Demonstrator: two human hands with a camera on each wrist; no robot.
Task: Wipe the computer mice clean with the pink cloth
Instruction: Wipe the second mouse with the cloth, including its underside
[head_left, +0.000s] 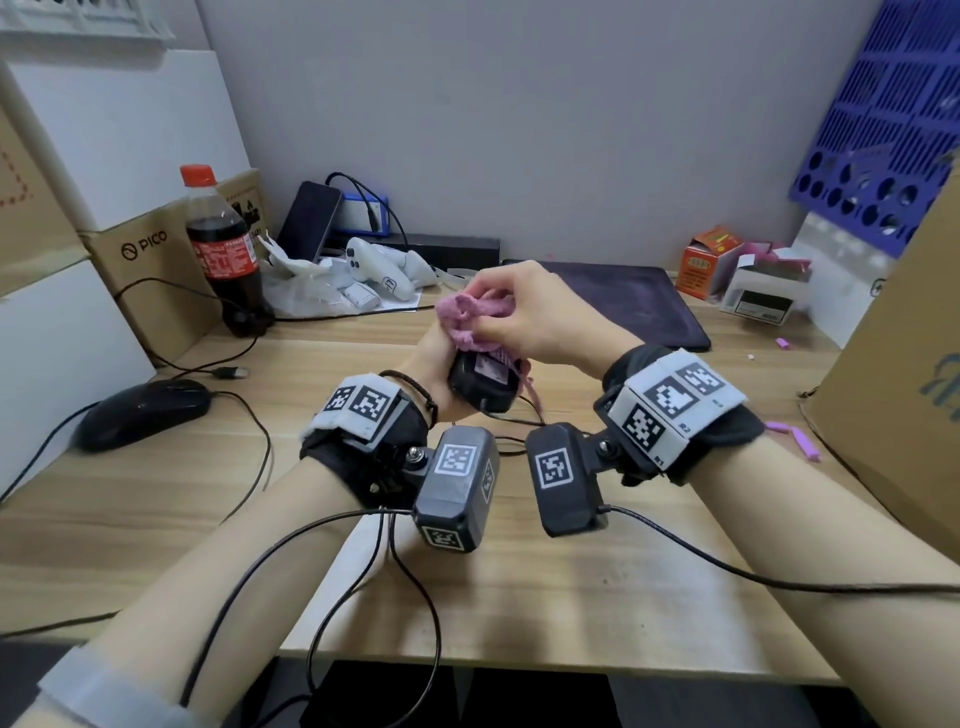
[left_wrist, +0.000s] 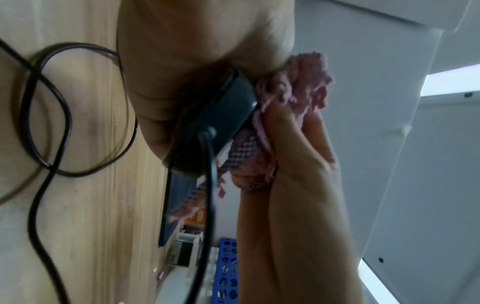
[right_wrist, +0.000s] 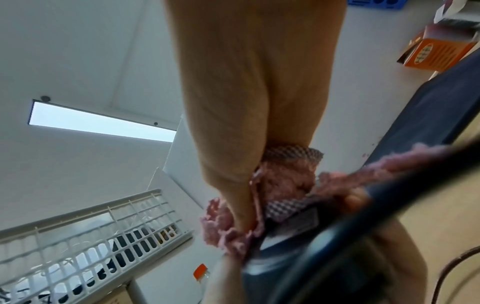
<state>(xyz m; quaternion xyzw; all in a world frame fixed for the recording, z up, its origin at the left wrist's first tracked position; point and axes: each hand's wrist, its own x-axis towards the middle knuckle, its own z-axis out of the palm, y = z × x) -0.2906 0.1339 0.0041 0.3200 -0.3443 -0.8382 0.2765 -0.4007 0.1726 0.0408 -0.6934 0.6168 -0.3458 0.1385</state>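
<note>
Above the wooden desk (head_left: 597, 597), left hand (head_left: 431, 358) grips a black wired mouse (head_left: 485, 382) held off the surface, underside label up. Right hand (head_left: 540, 317) pinches the bunched pink cloth (head_left: 475, 317) against the mouse's underside. Second black mouse (head_left: 145, 410) sits on the desk, well left of the held one. Cola bottle (head_left: 223, 249) stands behind that second mouse.

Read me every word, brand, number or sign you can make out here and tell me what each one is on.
"PICO": brown cardboard box left of the cola bottle.
"R2" and "R1": right wristband.
Too small or blurred to read: cola bottle label, orange carton, white box label, sticker on the underside of the held mouse.
The square wristband markers are codes, not text.
</note>
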